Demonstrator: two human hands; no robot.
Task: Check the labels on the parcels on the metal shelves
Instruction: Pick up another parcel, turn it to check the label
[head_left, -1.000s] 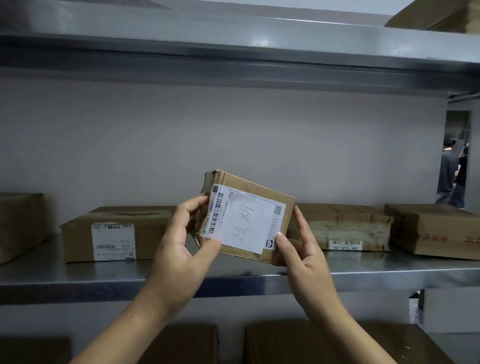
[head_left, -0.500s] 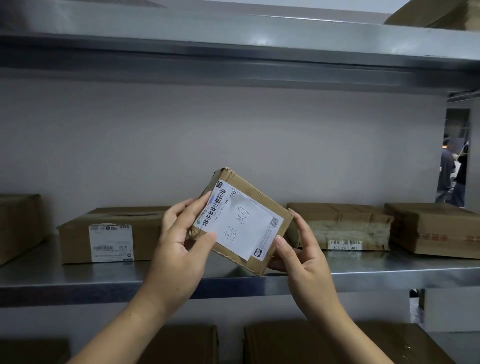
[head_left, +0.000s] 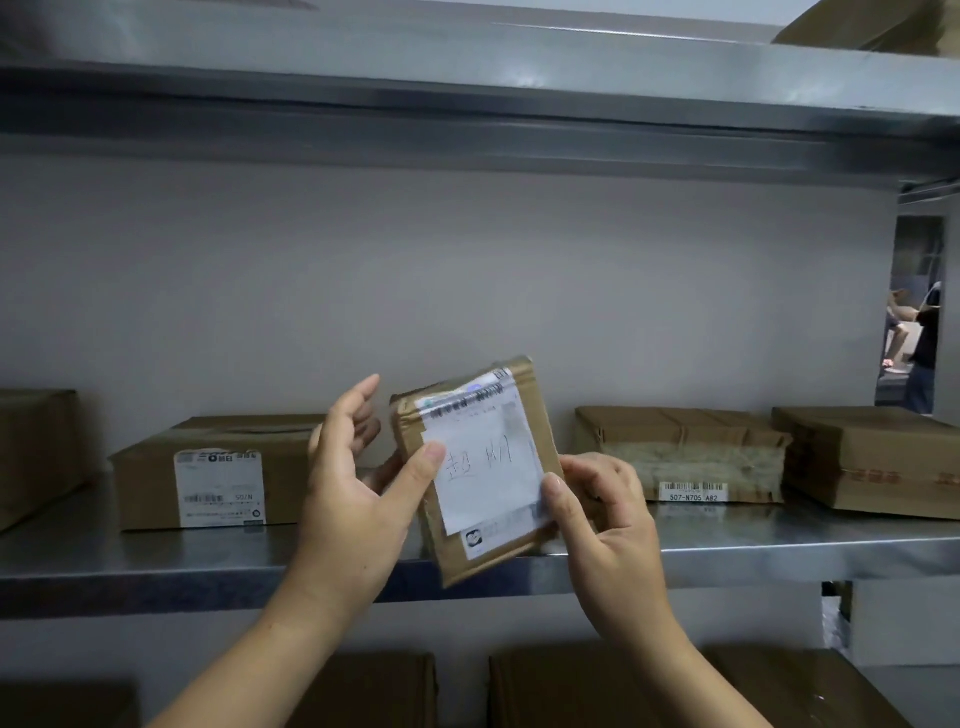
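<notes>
Small brown parcel held upright, slightly tilted, in front of middle metal shelf edge, white handwritten label facing camera. Left hand: thumb on label's left edge, fingers loosely spread behind. Right hand: thumb on label's lower right, fingers curled behind. Labelled box sits on shelf, left.

The left grip and right grip are bare hands, forearms bare too (short, rounded nails).
</notes>
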